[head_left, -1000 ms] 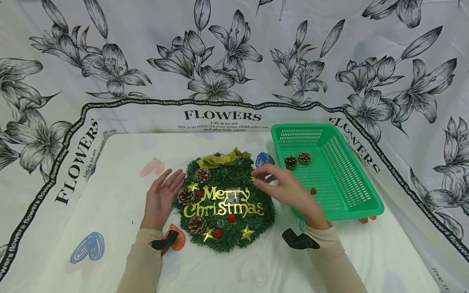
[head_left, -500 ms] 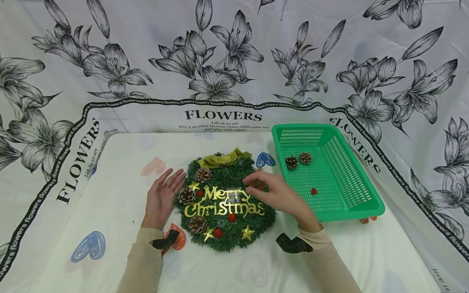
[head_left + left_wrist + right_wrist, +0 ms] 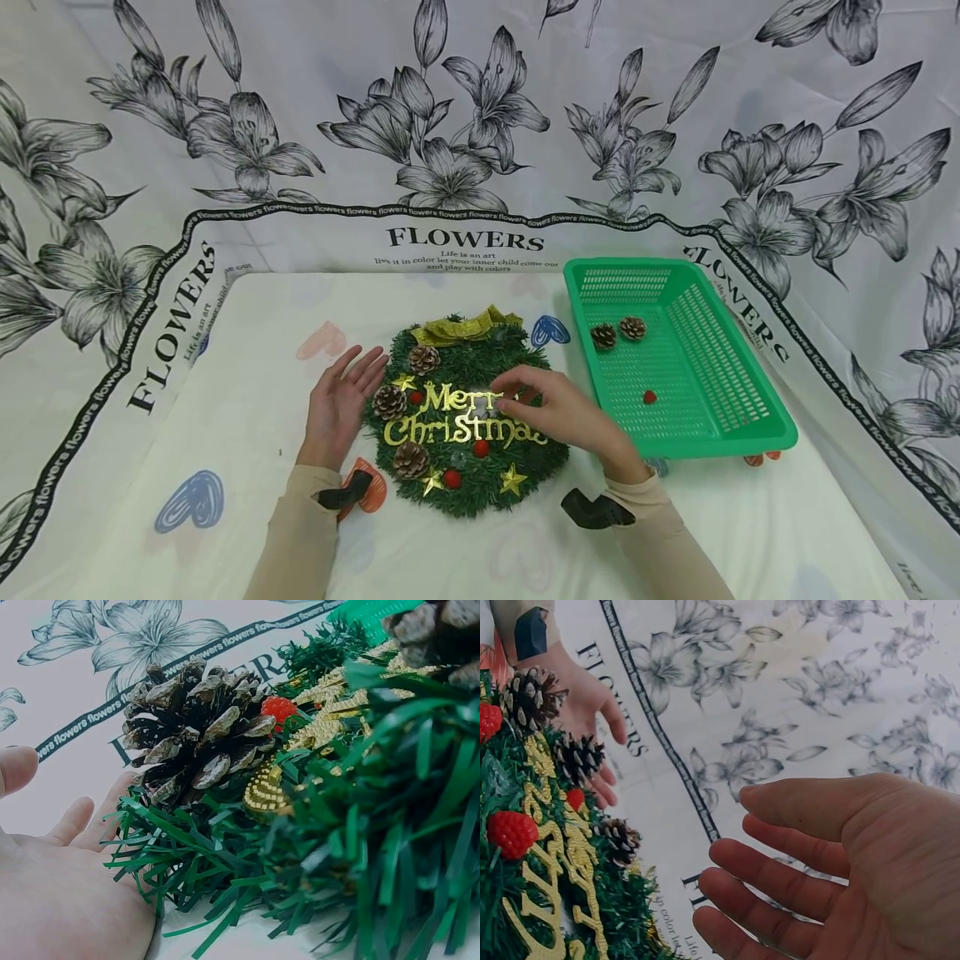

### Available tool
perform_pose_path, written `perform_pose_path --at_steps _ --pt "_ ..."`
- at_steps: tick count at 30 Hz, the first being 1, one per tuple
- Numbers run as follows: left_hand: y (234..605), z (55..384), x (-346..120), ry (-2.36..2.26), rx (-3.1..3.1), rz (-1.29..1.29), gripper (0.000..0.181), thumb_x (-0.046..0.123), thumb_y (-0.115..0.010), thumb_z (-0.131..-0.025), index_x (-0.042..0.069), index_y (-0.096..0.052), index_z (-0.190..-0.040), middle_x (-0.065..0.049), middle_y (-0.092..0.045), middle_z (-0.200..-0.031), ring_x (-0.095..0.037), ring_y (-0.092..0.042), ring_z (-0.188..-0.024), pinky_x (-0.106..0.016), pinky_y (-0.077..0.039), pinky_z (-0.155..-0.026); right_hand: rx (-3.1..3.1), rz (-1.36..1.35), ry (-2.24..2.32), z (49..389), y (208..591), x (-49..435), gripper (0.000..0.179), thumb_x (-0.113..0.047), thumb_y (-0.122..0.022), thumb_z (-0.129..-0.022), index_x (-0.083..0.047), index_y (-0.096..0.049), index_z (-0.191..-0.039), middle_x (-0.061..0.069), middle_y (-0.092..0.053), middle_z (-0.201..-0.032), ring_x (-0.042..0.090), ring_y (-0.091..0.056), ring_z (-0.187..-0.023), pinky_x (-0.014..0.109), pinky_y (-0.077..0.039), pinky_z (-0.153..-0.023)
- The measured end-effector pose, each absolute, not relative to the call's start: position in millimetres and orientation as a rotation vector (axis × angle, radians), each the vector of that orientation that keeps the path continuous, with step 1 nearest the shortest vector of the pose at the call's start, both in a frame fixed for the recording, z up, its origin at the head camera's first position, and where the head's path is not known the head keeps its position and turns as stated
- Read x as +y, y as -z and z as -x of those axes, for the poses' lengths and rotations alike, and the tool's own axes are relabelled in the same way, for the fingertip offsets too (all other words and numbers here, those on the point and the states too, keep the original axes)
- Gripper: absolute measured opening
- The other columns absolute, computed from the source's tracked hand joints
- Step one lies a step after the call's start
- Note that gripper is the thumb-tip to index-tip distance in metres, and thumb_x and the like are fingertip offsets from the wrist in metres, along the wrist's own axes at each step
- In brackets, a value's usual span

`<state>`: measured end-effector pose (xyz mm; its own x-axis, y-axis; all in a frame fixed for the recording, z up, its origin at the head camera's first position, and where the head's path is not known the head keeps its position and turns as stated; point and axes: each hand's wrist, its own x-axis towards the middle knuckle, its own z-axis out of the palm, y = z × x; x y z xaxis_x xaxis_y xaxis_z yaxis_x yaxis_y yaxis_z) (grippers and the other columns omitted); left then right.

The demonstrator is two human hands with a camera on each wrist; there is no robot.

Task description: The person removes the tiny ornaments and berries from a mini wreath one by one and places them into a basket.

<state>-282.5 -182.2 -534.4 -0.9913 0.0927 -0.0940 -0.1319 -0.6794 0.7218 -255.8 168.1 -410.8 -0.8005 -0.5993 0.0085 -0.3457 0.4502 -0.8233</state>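
A green tinsel wreath [image 3: 480,496] lies mid-table with gold "Merry Christmas" lettering [image 3: 427,430] across it. On its left side sit pine cones [image 3: 411,460], gold stars [image 3: 513,479] and red berries [image 3: 452,479] are along the bottom, and a gold ribbon bow [image 3: 465,330] tops it. My left hand [image 3: 337,408] rests at the wreath's left edge, palm turned up, fingers loosely extended beside a pine cone [image 3: 199,731]. Over the right part of the lettering hovers my right hand [image 3: 558,408]. Its relaxed fingers [image 3: 772,881] and thumb stand apart, holding nothing.
To the right stands a green plastic basket [image 3: 750,446] with two pine cones [image 3: 632,328] and a red berry [image 3: 649,397] inside. A white cloth with printed hearts [image 3: 191,502] covers the table, and a flower-printed curtain [image 3: 465,150] hangs behind.
My right hand has moved left and slightly down from the wreath's upper right, now covering part of the lettering. My left hand keeps its place by the wreath. The head view has shifted slightly.
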Motion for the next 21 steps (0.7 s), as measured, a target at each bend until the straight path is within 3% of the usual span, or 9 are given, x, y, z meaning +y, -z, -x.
perform_pose_path --at_steps 8,15,21 --pt "535.4 282.1 -181.2 -2.778 1.172 0.077 0.062 0.035 -0.034 -0.112 0.005 -0.012 -0.162 -0.013 -0.049 -0.155 -0.03 -0.041 -0.149 -0.04 -0.036 -0.127 2.395 0.829 1.272 253.5 422.4 165.1 0.03 -0.027 -0.065 -0.101 -0.014 -0.066 -0.129 0.001 -0.07 -0.115 0.016 -0.066 -0.1 0.034 -0.06 -0.08" --pt "534.5 281.9 -181.5 -2.747 1.246 0.049 0.063 0.038 -0.032 -0.112 0.006 -0.012 -0.163 -0.017 -0.034 -0.164 -0.032 -0.034 -0.153 -0.039 -0.035 -0.128 2.364 0.866 1.276 253.5 433.1 162.6 0.03 -0.023 -0.065 -0.101 -0.013 -0.066 -0.129 0.011 -0.071 -0.116 0.013 -0.066 -0.1 0.034 -0.059 -0.077" --pt "533.1 282.2 -181.4 -2.732 1.271 0.036 0.063 0.038 -0.03 -0.113 0.006 -0.01 -0.163 -0.022 -0.022 -0.167 -0.032 -0.032 -0.154 -0.037 -0.037 -0.127 2.359 0.854 1.253 252.9 441.7 160.3 0.033 -0.024 -0.066 -0.101 -0.008 -0.065 -0.13 0.011 -0.07 -0.123 0.013 -0.066 -0.101 0.031 -0.059 -0.083"
